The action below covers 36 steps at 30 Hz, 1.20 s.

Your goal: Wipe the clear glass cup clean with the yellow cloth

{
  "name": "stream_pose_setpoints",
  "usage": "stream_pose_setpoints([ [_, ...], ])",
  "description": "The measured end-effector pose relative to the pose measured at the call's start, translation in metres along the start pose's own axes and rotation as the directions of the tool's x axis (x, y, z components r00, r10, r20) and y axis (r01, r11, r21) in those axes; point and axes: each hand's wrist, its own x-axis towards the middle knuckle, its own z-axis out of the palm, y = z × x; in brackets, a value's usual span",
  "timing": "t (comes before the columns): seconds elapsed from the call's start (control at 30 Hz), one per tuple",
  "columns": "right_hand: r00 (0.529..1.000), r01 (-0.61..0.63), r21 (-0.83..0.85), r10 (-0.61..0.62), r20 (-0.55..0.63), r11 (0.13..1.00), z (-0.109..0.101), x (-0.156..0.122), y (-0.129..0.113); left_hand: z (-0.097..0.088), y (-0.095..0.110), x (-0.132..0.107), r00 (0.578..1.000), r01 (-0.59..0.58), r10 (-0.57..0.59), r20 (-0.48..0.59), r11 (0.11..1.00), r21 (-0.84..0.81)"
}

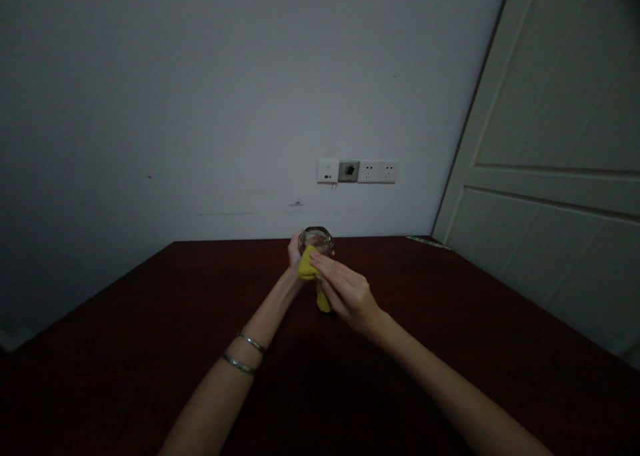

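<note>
A round clear glass vessel (pixel 320 237), perhaps an ashtray or a bowl, is held above the far part of the dark table. Its left side rests in my left hand (pixel 295 251), whose fingers wrap round it and are partly hidden behind the glass. My right hand (pixel 349 289) pinches a yellow cloth (pixel 309 264) against the near rim of the vessel. One end of the cloth hangs below the right fingers. Two silver bangles (pixel 245 353) circle my left forearm.
The dark red-brown table (pixel 200 296) reaches back to a pale wall (pixel 225 109). Sockets and switch plates (pixel 377 172) are set in the wall just above it. A white panelled door (pixel 555 143) stands along the right side.
</note>
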Motion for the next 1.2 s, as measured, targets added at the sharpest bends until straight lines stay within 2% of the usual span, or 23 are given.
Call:
stream_pose_setpoints([
  [0.07,0.974,-0.169,0.06,0.176,-0.141,0.984,-0.01,0.006,0.007,-0.005,-0.001,0.001,0.999,-0.033,0.034,-0.015,0.998,0.051],
  [0.1,0.927,-0.29,0.095,0.305,-0.218,0.952,-0.015,0.01,0.013,-0.008,-0.001,0.001,0.999,-0.047,0.049,-0.019,0.994,0.103],
  [0.13,0.857,-0.402,0.147,0.428,-0.286,0.904,-0.02,0.014,0.021,-0.011,-0.001,0.002,0.998,-0.062,0.067,-0.023,0.984,0.165],
  [0.17,0.758,-0.518,0.221,0.564,-0.328,0.826,-0.025,0.017,0.031,-0.013,-0.001,0.003,0.995,-0.086,0.095,-0.025,0.967,0.239],
  [0.2,0.628,-0.614,0.327,0.695,-0.349,0.719,-0.029,0.02,0.042,-0.015,-0.001,0.004,0.988,-0.139,0.156,-0.022,0.932,0.335],
  [0.23,0.478,-0.677,0.465,0.821,-0.311,0.57,-0.033,0.022,0.055,-0.017,0.0,0.005,0.971,-0.211,0.239,-0.009,0.874,0.439],
  [0.27,0.312,-0.7,0.605,0.924,-0.22,0.38,-0.035,0.023,0.067,-0.019,0.0,0.006,0.947,-0.282,0.322,0.016,0.801,0.528],
  [0.3,0.255,-0.707,0.643,0.954,-0.157,0.295,-0.036,0.023,0.08,-0.02,0.002,0.007,0.921,-0.339,0.387,0.046,0.737,0.585],
  [0.4,0.152,-0.712,0.694,0.988,0.005,0.106,-0.032,0.02,0.107,-0.021,0.007,0.004,0.855,-0.466,0.468,0.225,0.5,0.73],
  [0.47,0.095,-0.72,0.693,0.983,0.158,-0.042,-0.025,0.017,0.115,-0.019,0.011,-0.001,0.8,-0.539,0.42,0.428,0.189,0.821],
  [0.53,0.062,-0.721,0.671,0.949,0.309,-0.172,-0.016,0.017,0.116,-0.017,0.013,-0.007,0.757,-0.56,0.309,0.576,-0.149,0.815],
  [0.6,0.057,-0.713,0.649,0.9,0.432,-0.266,-0.007,0.019,0.113,-0.014,0.014,-0.011,0.752,-0.518,0.238,0.615,-0.365,0.774],
  [0.67,0.07,-0.696,0.637,0.853,0.518,-0.33,0.001,0.021,0.109,-0.013,0.013,-0.013,0.764,-0.448,0.215,0.608,-0.502,0.74],
  [0.77,0.099,-0.661,0.64,0.801,0.59,-0.39,0.012,0.023,0.104,-0.014,0.011,-0.012,0.79,-0.369,0.201,0.579,-0.598,0.712],
  [0.83,0.126,-0.634,0.653,0.777,0.617,-0.416,0.017,0.023,0.102,-0.016,0.01,-0.012,0.796,-0.357,0.21,0.567,-0.594,0.721],
  [0.93,0.157,-0.595,0.67,0.753,0.639,-0.444,0.022,0.02,0.099,-0.019,0.009,-0.01,0.792,-0.374,0.246,0.559,-0.528,0.763],
  [1.03,0.154,-0.559,0.69,0.76,0.631,-0.459,0.027,0.017,0.097,-0.024,0.006,-0.007,0.792,-0.407,0.264,0.551,-0.445,0.798],
  [1.13,0.125,-0.519,0.718,0.789,0.601,-0.464,0.033,0.016,0.098,-0.033,0.0,0.0,0.795,-0.426,0.331,0.509,-0.294,0.856],
  [1.2,0.103,-0.487,0.744,0.817,0.568,-0.457,0.038,0.015,0.1,-0.041,-0.007,0.007,0.798,-0.45,0.392,0.457,-0.115,0.885],
])
